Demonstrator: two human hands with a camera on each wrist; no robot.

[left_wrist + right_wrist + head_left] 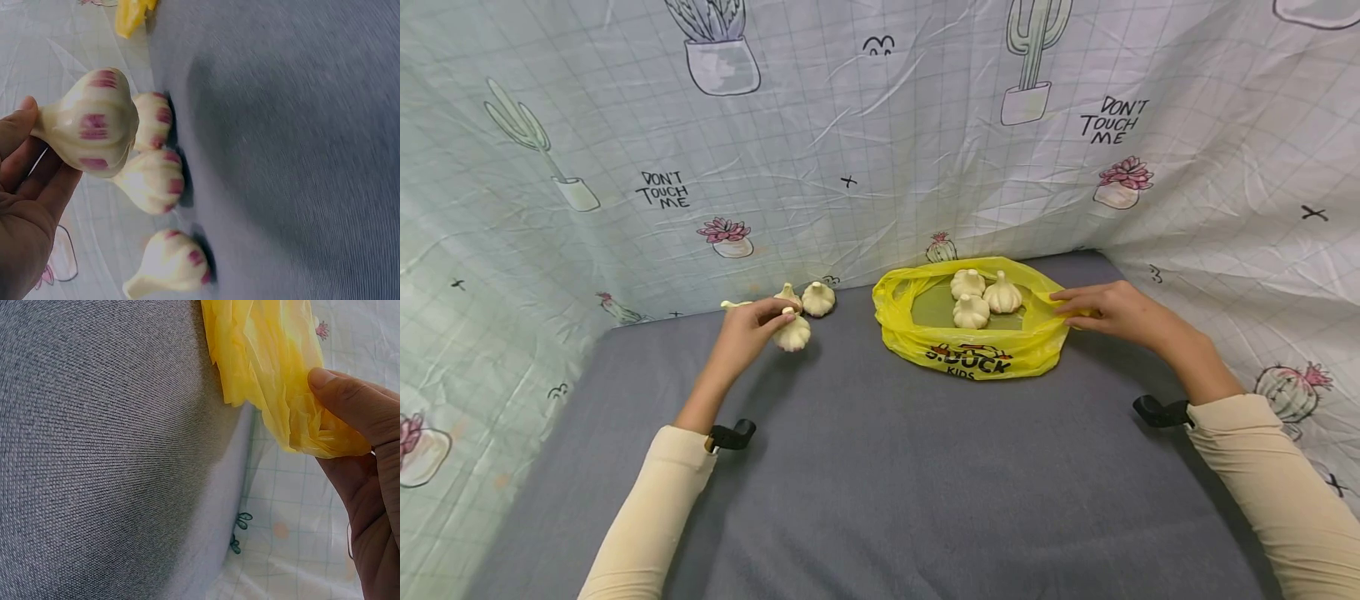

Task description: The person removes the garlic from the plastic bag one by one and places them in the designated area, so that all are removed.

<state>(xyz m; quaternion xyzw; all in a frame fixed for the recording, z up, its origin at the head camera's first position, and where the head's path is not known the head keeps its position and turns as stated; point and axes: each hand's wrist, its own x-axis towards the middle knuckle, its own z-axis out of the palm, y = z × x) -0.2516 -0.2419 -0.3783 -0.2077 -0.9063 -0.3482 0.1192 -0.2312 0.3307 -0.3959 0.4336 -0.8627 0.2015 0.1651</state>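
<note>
My left hand [748, 329] pinches a garlic bulb [94, 122] by its stem, holding it up above the grey surface. Behind it, by the back edge, lie more bulbs: one garlic bulb [818, 299] at the right, a second garlic bulb [153, 181] partly covered by the held one, and a third garlic bulb [169, 262] mostly behind my hand in the head view. A yellow plastic bag [910, 346] stands with its mouth spread wide, three garlic bulbs [972, 311] inside. My right hand [1123, 312] pinches the bag's right side between thumb and fingers.
Grey fabric [880, 467] covers the table. A patterned curtain [850, 125] with cactus drawings hangs along the back and sides. Each wrist wears a black camera mount, such as the left wrist mount [733, 435].
</note>
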